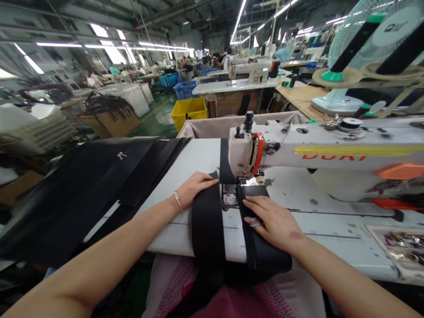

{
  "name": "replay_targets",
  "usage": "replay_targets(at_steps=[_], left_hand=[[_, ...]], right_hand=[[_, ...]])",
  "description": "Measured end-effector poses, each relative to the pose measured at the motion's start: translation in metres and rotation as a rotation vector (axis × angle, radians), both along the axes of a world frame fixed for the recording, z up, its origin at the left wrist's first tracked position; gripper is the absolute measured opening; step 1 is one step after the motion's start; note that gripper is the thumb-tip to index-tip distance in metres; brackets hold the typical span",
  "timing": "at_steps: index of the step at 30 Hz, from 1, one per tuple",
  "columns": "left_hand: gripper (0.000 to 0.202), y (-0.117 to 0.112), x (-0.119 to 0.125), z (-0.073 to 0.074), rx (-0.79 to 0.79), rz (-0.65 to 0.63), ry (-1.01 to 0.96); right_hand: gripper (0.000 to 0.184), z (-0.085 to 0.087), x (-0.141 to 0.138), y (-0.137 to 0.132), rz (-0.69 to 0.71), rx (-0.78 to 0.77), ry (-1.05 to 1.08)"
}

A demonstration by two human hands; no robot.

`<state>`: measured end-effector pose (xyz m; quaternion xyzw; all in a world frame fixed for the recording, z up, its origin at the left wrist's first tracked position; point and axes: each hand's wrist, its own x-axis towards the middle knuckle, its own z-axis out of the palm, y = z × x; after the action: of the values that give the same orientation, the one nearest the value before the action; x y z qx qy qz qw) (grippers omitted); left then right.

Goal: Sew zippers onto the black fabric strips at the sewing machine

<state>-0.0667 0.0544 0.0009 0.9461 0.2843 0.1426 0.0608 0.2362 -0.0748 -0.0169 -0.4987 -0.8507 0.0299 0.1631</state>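
Note:
My left hand (195,187) grips the upper end of a wide black strip (208,225), fingers at its top edge. The strip runs down over the table's front edge into my lap. To its right my right hand (271,218) lies flat, fingers stretched, on a folded black piece (265,254) that overhangs the same edge. The far end of this piece lies beside the sewing machine's needle and presser foot (243,181). Between the two black pieces shows the metal plate (230,197) of the machine. Another black strip (228,161) lies behind, left of the sewing head (247,152).
Large black sheets (99,176) are stacked on the left. The machine's arm (347,141) spans the right, with a small-parts tray (400,247) in front of it. Thread cones (354,48) and a fan (394,31) stand behind. Beyond the table is a yellow crate (188,110).

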Motion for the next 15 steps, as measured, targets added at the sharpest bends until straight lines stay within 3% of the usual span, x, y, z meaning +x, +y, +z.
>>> replay_targets(at_steps=[3, 5, 7, 10, 15], left_hand=[[0.048, -0.027, 0.041, -0.001, -0.012, -0.271, 0.003], [0.059, -0.041, 0.06, -0.003, -0.027, -0.355, 0.042], [0.067, -0.047, 0.071, -0.006, -0.038, -0.324, 0.095], [0.063, -0.049, 0.072, -0.006, -0.049, -0.251, 0.151], [0.077, -0.051, 0.066, -0.002, -0.1, -0.271, 0.187]], right_hand=[[0.043, 0.002, 0.0, 0.0, 0.0, -0.017, 0.021], [0.04, 0.003, 0.0, -0.001, 0.008, -0.024, 0.029], [0.038, 0.002, 0.001, -0.002, 0.015, -0.026, 0.035], [0.035, 0.002, 0.001, -0.003, 0.01, -0.027, 0.042], [0.036, 0.004, 0.0, -0.003, 0.013, -0.038, 0.055]])
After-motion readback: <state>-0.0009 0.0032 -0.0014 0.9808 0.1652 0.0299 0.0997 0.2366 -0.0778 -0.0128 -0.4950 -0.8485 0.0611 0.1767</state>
